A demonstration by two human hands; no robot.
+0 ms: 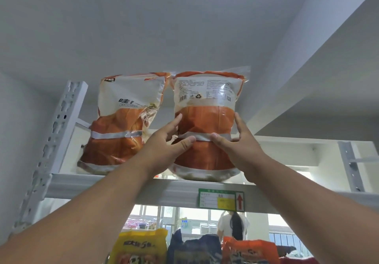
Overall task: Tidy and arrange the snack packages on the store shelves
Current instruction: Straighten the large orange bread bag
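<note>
Up at twelve o'clock, overhead on the top shelf (131, 187), I have both hands on one orange-and-white snack bag (207, 120). My left hand (164, 146) holds its left flank, fingers running up the side and thumb laid across the pale band at the bag's waist; my right hand (238, 144) mirrors it at three o'clock of the bag, thumb on the same band, fingers stretched up the right edge. I clasp it from both sides because it is soft and tall, and I judge a one-handed hold would let it slump or twist. It stands upright with its base at the shelf's front lip, its back label facing me, which suggests it may want turning so the front shows. At nine o'clock of it, a second orange bag (121, 124) stands touching or just beside it, leaning slightly left, front outward; I judge the pair is meant to sit as a neat row. Below at six o'clock a green and yellow shelf tag (220, 200) hangs on the shelf edge, and under that sit a yellow bag (141, 247), a dark bag (194, 249) and another orange bag (250, 251). A white slotted upright (59, 128) carries the shelf at nine o'clock.
</note>
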